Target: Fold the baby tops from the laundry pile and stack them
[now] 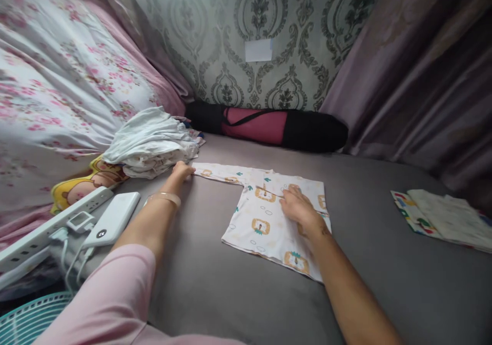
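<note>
Left fingers [189, 170] apparently pinch the shirt [255, 206]; right fingers [295, 193] lie flat, together; power-bank mark [101, 234] blurred.

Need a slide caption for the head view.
Printed white shirt on a gray surface, left hand at one sleeve end, right hand on its body.

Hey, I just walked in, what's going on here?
A person is handling a small printed shirt laid out on a grey sheet. Their left hand is at the end of the sleeve that stretches out to the left, and their right hand rests on the upper body of the shirt. A rumpled pile of clothes lies just beyond the left hand, and some folded cloth lies off to the right.
</note>
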